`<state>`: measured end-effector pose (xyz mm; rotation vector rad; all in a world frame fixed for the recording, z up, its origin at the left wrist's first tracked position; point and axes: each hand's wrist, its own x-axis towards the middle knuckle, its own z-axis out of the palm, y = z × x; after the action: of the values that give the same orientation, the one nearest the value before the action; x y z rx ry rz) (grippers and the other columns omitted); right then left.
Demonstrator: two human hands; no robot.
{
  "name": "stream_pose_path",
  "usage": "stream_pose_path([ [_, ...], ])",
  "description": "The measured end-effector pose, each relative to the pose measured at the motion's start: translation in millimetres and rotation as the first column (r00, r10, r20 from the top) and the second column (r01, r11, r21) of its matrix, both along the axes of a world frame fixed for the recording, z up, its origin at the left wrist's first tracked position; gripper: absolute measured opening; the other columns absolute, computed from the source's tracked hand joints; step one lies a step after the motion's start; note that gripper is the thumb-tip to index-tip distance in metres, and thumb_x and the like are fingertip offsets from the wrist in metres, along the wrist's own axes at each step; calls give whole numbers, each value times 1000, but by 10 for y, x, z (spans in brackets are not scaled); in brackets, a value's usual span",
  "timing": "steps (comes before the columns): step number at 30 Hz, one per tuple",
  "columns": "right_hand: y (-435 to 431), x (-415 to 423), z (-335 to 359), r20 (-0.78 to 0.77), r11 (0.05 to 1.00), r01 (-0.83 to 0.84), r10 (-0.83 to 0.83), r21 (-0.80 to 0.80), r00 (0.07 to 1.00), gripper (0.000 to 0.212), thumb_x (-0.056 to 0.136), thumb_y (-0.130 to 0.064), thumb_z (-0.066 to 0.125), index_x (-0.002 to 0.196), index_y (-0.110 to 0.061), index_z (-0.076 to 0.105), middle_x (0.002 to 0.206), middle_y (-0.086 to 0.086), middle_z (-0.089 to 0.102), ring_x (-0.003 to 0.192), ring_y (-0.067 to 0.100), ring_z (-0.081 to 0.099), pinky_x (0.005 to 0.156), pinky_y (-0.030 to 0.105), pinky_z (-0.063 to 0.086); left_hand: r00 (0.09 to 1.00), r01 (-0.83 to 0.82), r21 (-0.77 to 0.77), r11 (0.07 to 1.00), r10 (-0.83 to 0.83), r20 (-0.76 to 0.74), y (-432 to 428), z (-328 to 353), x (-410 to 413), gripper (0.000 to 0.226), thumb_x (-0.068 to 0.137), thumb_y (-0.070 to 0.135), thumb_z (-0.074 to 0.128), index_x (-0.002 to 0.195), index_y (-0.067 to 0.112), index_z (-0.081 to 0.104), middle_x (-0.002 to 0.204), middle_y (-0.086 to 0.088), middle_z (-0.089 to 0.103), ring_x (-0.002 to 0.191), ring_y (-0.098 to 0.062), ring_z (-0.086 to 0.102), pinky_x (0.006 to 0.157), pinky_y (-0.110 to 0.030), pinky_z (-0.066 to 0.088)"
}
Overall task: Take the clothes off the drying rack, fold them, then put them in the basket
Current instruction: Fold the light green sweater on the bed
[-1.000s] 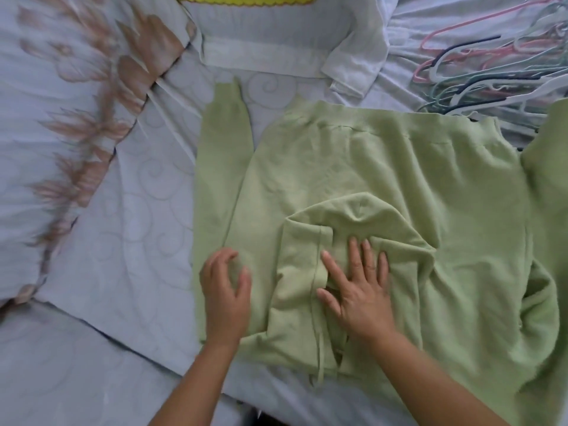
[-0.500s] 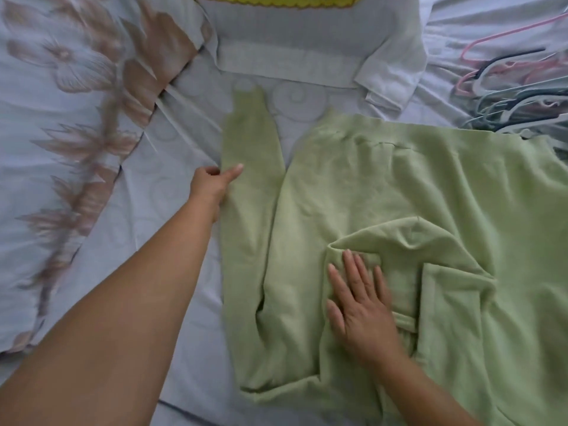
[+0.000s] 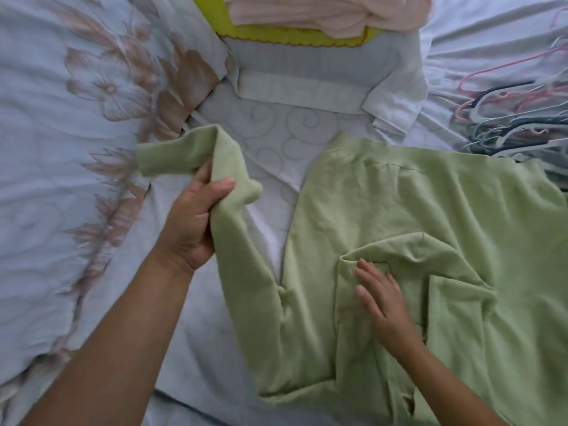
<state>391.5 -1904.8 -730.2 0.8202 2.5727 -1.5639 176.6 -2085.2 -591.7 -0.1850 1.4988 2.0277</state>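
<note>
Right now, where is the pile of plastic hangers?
In the head view the hangers lie at the upper right on the pale sheet, just beyond the far right edge of the green sweatshirt.

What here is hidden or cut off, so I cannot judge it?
Head view:
- green hoodie: right side cut off by the frame edge.
- yellow container: mostly hidden under pink clothes and the top edge.
- hangers: pile runs past the right edge.
- left hand: fingertips hidden by the sleeve it grips.
</note>
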Motion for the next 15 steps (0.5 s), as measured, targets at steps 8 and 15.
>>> stream_pose_path([
  [8, 1574, 407, 207, 92, 186, 230, -551, -955, 829, 94, 84, -78, 18, 143, -7, 35, 155, 16, 12, 145, 28, 1, 115, 44, -13, 807, 551, -277, 787, -587, -60, 1229, -429, 1225, 27, 82, 31, 64, 107, 32, 53, 84, 1, 60, 60, -4, 57, 52, -17, 43],
  [15, 1830, 446, 101, 482, 120, 659, -587, -743, 651, 102, 18, -50, 93, 107, -15, 56, 110, 7, 62, 101, 22, 58, 88, 43, 44, 939, 73, -945, 319, -341, -42, 752, -1323, 630, 54, 81, 40, 68, 113, 3, 47, 115, -18, 51, 102, -33, 54, 80, -36, 42],
])
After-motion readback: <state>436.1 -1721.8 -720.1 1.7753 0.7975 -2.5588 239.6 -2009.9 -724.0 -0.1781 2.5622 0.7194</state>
